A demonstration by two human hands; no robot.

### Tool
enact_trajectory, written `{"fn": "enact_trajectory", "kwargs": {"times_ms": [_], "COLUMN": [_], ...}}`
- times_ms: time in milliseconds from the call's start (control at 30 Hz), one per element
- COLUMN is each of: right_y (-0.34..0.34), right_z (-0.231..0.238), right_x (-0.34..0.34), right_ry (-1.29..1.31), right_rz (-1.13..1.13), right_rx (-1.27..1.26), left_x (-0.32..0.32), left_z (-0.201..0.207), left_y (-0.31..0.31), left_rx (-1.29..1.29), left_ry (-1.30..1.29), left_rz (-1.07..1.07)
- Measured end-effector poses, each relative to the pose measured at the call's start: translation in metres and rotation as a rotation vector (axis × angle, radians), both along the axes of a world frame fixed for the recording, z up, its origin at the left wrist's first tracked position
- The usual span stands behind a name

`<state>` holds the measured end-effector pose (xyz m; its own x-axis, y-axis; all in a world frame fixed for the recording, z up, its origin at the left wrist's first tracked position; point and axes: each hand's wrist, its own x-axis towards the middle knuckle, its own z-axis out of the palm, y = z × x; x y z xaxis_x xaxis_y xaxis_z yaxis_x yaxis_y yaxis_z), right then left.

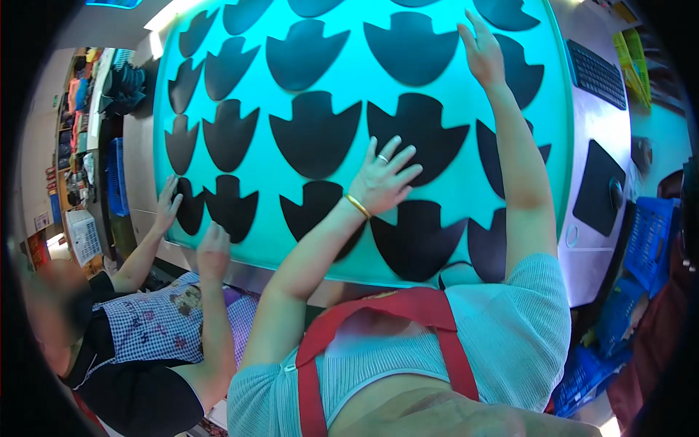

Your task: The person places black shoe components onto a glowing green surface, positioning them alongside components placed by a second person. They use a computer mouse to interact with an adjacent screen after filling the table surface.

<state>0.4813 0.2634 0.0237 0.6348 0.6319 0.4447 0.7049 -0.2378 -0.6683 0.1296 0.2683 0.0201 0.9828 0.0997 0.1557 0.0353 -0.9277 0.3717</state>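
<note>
Several dark, flat, shield-shaped cut pieces lie in rows on a glowing teal table surface (pixel 255 156). My left hand (pixel 386 171), with a ring and a gold bracelet, is spread open. Its fingers reach over the lower left part of one dark piece (pixel 429 138); whether they press on it I cannot tell. Farther away on the right, my right hand (pixel 483 54) is stretched out open between a dark piece (pixel 411 47) and a partly hidden dark piece (pixel 523 73). Nothing shows in either hand. My right forearm covers part of another dark piece (pixel 489 156).
At the left a co-worker's two hands are at the near-left pieces (pixel 231 207). On the right ledge are a black keyboard (pixel 597 73) and a mouse (pixel 616 193) on a dark pad (pixel 595 186). Blue crates (pixel 648 244) stand beyond; shelves (pixel 69 124) line the left.
</note>
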Motion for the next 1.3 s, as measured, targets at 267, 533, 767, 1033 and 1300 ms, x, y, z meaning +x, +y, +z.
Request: {"fn": "enact_trajectory", "kwargs": {"times_ms": [267, 533, 767, 1033, 1300], "right_y": [-0.233, -0.272, -0.272, -0.262, -0.269], "right_z": [0.007, -0.017, -0.023, 0.003, 0.027], "right_x": [-0.101, -0.129, -0.132, -0.156, -0.283], "right_ry": [-0.282, -0.265, -0.270, -0.274, -0.185], "right_rz": [-0.108, -0.134, -0.166, -0.072, 0.724], "right_rx": [-0.397, -0.768, -0.748, -0.604, -0.818], "left_x": [-0.012, -0.043, -0.044, -0.081, -0.191], "left_z": [0.003, -0.034, -0.037, 0.000, 0.010], "left_y": [0.017, 0.053, 0.054, 0.021, -0.068], "left_rx": [0.141, 0.177, 0.190, 0.156, 0.029], "left_ry": [-0.007, 0.178, 0.194, 0.020, 0.466], "left_rz": [0.238, 0.605, 0.641, 0.575, 0.472]}}
